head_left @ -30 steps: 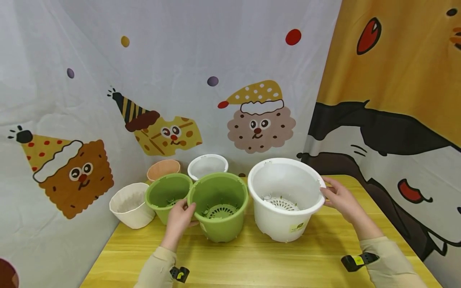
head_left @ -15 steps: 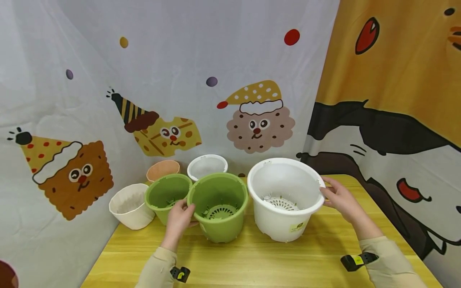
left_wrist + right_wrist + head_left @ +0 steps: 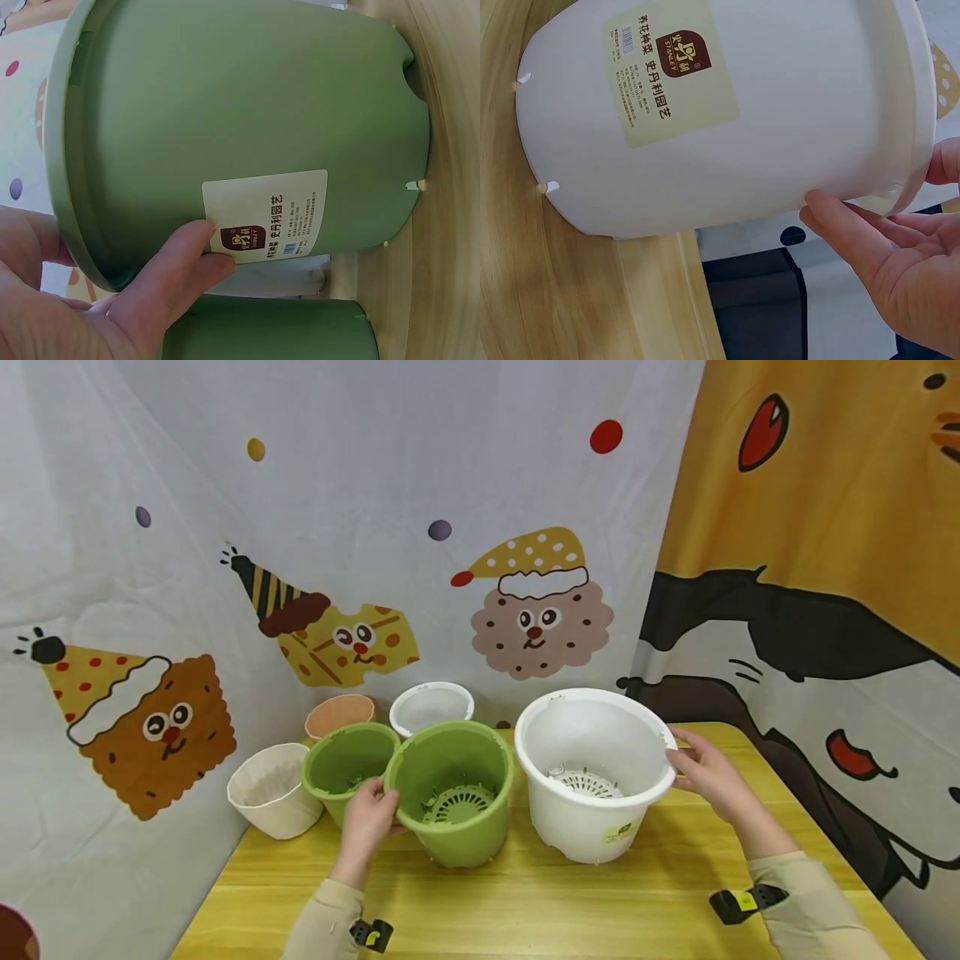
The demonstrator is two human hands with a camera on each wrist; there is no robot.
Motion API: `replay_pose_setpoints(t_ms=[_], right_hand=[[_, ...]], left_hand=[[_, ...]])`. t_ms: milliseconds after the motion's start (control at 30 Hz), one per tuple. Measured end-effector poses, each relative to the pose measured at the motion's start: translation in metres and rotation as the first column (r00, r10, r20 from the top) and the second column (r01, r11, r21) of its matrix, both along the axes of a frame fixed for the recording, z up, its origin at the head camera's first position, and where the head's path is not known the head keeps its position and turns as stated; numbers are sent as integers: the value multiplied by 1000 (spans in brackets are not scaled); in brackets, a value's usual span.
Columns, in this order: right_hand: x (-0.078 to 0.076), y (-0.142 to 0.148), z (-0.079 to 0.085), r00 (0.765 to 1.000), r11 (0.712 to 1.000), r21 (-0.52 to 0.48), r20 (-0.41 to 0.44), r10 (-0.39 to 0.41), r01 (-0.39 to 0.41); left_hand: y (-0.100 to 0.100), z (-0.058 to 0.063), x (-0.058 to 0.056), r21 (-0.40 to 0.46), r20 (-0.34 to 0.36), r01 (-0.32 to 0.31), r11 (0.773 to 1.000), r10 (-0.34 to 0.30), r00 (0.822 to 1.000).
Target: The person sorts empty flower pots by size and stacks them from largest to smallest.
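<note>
My left hand (image 3: 366,828) grips the left rim of the nearer green flowerpot (image 3: 467,842), which has a slotted bottom. In the left wrist view, the fingers lie along the pot's outer wall (image 3: 247,112) beside a pale label (image 3: 292,214). To the right, a large white flowerpot (image 3: 585,831) stands on the table, its right rim held by my right hand (image 3: 708,777). The right wrist view shows the fingertips (image 3: 821,202) against that pot's outer wall, below a yellowish label (image 3: 671,75). Both pots are upright, with a narrow gap between them.
Left of the left hand stands another green flowerpot (image 3: 337,797), with a cream faceted pot (image 3: 281,814) beyond it. An orange pot (image 3: 341,714) and a smaller white pot (image 3: 432,706) stand at the back, near the printed curtain (image 3: 360,460). The wooden table (image 3: 540,914) extends in front.
My left hand and the nearer green flowerpot's rim have shifted slightly left, the pot leaning a little that way. The right hand and large white flowerpot have stayed in place.
</note>
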State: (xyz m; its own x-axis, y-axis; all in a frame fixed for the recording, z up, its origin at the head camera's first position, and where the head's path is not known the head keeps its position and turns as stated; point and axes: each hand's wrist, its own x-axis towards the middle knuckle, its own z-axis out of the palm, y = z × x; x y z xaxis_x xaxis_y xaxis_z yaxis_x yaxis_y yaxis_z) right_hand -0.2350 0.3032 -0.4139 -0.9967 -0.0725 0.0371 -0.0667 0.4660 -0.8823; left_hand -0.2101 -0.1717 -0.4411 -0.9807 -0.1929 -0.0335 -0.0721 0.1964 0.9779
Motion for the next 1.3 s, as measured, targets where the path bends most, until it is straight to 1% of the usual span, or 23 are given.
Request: replay_pose_setpoints(t_ms=[233,467,733,833,967,1133,1300], right_hand=[[1,-1,2,1000,1000,0,-11,1,-1],[2,-1,2,1000,1000,-9,-21,5,-5],[1,0,1,1000,1000,-15,-11,5,-5],[1,-1,1,1000,1000,-11,-5,1,-1],[1,-1,1,1000,1000,-11,-3,-2,2],[1,-2,2,1000,1000,-15,-5,-3,2],[1,-2,2,1000,1000,-23,-6,-2,2]], left_hand=[[-2,-2,1,-34,1,-22,999,22,1000],[-4,-2,3,-78,-16,-38,996,37,999],[-8,0,7,-61,-11,-32,998,31,999],[-9,0,9,-61,-20,-34,998,33,999],[-10,-1,9,-73,-29,-37,997,35,999],[-12,-2,10,-85,-19,-34,996,33,999],[-13,-2,11,-128,-18,-55,990,53,998]])
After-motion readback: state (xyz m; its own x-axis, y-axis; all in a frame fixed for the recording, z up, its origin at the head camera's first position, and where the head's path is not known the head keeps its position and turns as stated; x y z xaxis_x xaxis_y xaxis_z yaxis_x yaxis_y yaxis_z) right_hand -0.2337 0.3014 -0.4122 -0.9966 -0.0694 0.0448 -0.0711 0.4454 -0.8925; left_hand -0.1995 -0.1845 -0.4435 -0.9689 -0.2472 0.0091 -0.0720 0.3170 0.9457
